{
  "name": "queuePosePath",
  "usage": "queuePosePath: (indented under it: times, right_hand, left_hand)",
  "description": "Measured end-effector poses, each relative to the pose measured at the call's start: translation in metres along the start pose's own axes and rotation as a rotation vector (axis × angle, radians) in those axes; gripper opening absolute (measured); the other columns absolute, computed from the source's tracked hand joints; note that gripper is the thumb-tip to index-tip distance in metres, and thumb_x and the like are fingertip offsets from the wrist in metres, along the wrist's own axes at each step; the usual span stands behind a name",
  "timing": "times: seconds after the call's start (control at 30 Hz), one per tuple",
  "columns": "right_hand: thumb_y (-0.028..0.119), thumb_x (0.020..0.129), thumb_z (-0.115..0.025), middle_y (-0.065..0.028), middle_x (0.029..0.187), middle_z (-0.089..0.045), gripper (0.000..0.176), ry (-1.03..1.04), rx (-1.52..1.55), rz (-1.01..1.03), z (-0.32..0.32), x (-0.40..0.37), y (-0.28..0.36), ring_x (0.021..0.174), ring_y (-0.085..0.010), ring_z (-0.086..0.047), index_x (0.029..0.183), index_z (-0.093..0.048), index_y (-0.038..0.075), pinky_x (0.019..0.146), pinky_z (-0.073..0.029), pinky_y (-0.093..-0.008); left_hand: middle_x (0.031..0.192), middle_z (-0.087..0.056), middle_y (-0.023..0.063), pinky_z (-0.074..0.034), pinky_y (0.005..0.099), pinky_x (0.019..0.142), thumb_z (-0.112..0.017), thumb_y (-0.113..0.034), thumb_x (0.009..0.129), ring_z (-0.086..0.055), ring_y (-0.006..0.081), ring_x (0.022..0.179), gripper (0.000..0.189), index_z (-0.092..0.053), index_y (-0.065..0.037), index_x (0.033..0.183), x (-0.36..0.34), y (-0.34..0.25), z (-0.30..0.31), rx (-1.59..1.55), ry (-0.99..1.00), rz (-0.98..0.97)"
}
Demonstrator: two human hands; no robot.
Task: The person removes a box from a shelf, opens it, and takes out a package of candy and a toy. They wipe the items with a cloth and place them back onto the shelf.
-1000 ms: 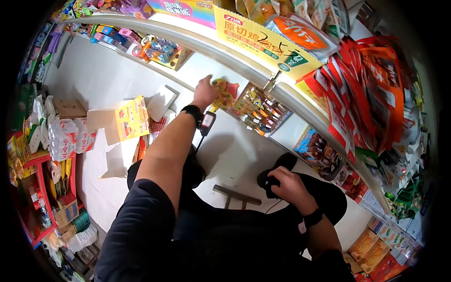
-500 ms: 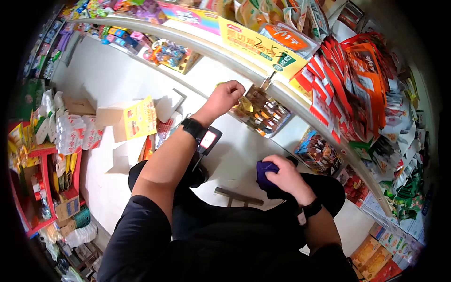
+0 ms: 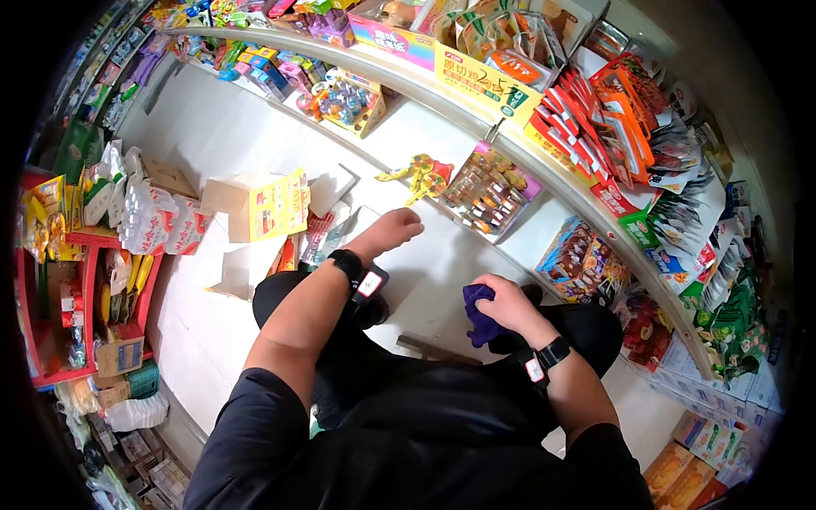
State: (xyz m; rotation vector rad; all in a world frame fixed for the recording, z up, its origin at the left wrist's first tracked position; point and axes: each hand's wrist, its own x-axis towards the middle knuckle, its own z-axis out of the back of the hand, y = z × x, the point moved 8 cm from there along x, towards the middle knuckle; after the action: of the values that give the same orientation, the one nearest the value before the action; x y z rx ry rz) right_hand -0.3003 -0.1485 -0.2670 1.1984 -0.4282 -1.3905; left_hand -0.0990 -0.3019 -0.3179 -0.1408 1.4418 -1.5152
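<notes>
My left hand (image 3: 394,232) hovers over the pale floor, its fingers curled, and what they hold, if anything, is hidden. Beyond it, on the lower shelf, lies a yellow and red item (image 3: 422,178), beside a display box of small packages (image 3: 489,192). My right hand (image 3: 505,303) is closed around a crumpled purple cloth (image 3: 481,318) that hangs down near my knee. A dark watch is on each wrist.
An open cardboard box with a yellow flap (image 3: 279,206) stands on the floor at left. A red rack (image 3: 82,306) of snacks is further left. The curved shelf edge (image 3: 586,209) runs across the right, with red and orange packets (image 3: 608,127) above.
My left hand has drawn back from the shelf toward me, and the yellow item now lies free of it. The purple cloth hangs lower from my right hand. The view has shifted slightly.
</notes>
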Motion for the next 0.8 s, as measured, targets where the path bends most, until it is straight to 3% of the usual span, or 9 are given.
queuePosePath:
  times: [0.1, 0.17, 0.27, 0.37, 0.5, 0.67, 0.73, 0.77, 0.8]
  right_hand:
    - [0.012, 0.078, -0.063, -0.0157, 0.1, -0.067, 0.03, -0.046, -0.048, -0.007, 0.005, 0.001, -0.01, 0.094, -0.0327, -0.065, 0.107, -0.064, 0.005, 0.083, -0.052, -0.0377]
    - [0.011, 0.078, -0.063, -0.0155, 0.101, -0.067, 0.029, -0.057, -0.091, 0.004, 0.008, 0.001, -0.008, 0.094, -0.0333, -0.065, 0.107, -0.064, 0.005, 0.083, -0.052, -0.0381]
    - [0.011, 0.079, -0.063, -0.014, 0.106, -0.064, 0.029, -0.051, -0.17, 0.044, 0.013, 0.001, -0.007, 0.098, -0.0342, -0.063, 0.107, -0.063, 0.006, 0.085, -0.051, -0.0396]
    - [0.01, 0.078, -0.062, -0.0134, 0.107, -0.064, 0.031, -0.031, -0.183, 0.075, 0.02, 0.001, -0.006, 0.097, -0.0341, -0.063, 0.109, -0.062, 0.006, 0.084, -0.052, -0.0392]
    - [0.01, 0.076, -0.063, -0.0131, 0.109, -0.064, 0.034, -0.017, -0.104, -0.026, 0.025, -0.003, -0.023, 0.1, -0.0314, -0.063, 0.11, -0.063, 0.006, 0.088, -0.051, -0.0377]
    - [0.01, 0.076, -0.063, -0.0134, 0.108, -0.064, 0.035, -0.028, -0.096, -0.084, 0.032, -0.011, -0.024, 0.1, -0.0314, -0.063, 0.11, -0.063, 0.006, 0.088, -0.051, -0.0374]
    - [0.01, 0.076, -0.063, -0.0134, 0.107, -0.064, 0.035, -0.053, -0.073, -0.076, 0.035, -0.013, -0.021, 0.1, -0.0314, -0.063, 0.11, -0.063, 0.006, 0.087, -0.051, -0.0374]
    - [0.01, 0.077, -0.063, -0.0136, 0.103, -0.065, 0.033, -0.063, -0.039, -0.091, 0.038, -0.012, -0.019, 0.095, -0.0309, -0.064, 0.11, -0.063, 0.007, 0.084, -0.052, -0.0376]
    - [0.01, 0.078, -0.063, -0.0138, 0.099, -0.066, 0.032, -0.072, -0.006, -0.103, 0.04, -0.012, -0.017, 0.09, -0.0304, -0.066, 0.11, -0.063, 0.009, 0.08, -0.053, -0.0378]
  left_hand:
    - [0.097, -0.066, 0.0137, -0.049, 0.0363, 0.085, -0.067, -0.03, 0.087, -0.061, 0.0235, 0.093, 0.041, -0.062, 0.002, 0.112, 0.044, -0.033, -0.008, 0.208, -0.123, -0.266]
    - [0.095, -0.065, 0.0127, -0.049, 0.0371, 0.079, -0.069, -0.027, 0.084, -0.062, 0.0232, 0.088, 0.034, -0.063, -0.001, 0.105, 0.064, -0.075, -0.013, 0.142, -0.123, -0.3]
    - [0.097, -0.066, 0.0177, -0.05, 0.0402, 0.078, -0.066, -0.025, 0.083, -0.064, 0.0312, 0.088, 0.033, -0.062, -0.002, 0.106, 0.127, -0.101, -0.011, 0.268, -0.429, -0.547]
    - [0.101, -0.066, 0.0248, -0.054, 0.046, 0.081, -0.06, -0.023, 0.086, -0.065, 0.0425, 0.09, 0.044, -0.054, -0.003, 0.125, 0.166, -0.125, -0.019, 0.619, -0.268, -0.334]
    - [0.098, -0.067, 0.0252, -0.054, 0.0467, 0.08, -0.057, -0.024, 0.087, -0.065, 0.0423, 0.09, 0.052, -0.047, -0.009, 0.136, 0.249, -0.071, -0.044, 0.86, -0.165, -0.386]
    - [0.093, -0.068, 0.0225, -0.053, 0.0483, 0.077, -0.062, -0.023, 0.085, -0.066, 0.0402, 0.085, 0.035, -0.062, -0.005, 0.115, 0.196, -0.105, -0.022, 0.767, -0.297, -0.497]
    - [0.084, -0.068, 0.0171, -0.053, 0.0445, 0.071, -0.062, -0.023, 0.09, -0.067, 0.0317, 0.077, 0.023, -0.064, -0.002, 0.099, 0.14, -0.14, 0.004, 0.558, -0.548, -0.771]
    - [0.084, -0.068, 0.0171, -0.053, 0.0445, 0.071, -0.062, -0.023, 0.09, -0.067, 0.0317, 0.077, 0.023, -0.064, -0.002, 0.099, 0.113, -0.155, 0.011, 0.565, -0.553, -0.778]
    - [0.089, -0.068, 0.0154, -0.053, 0.0416, 0.074, -0.058, -0.02, 0.092, -0.067, 0.0269, 0.083, 0.021, -0.063, -0.002, 0.102, 0.096, -0.155, 0.02, 0.32, -0.409, -0.577]
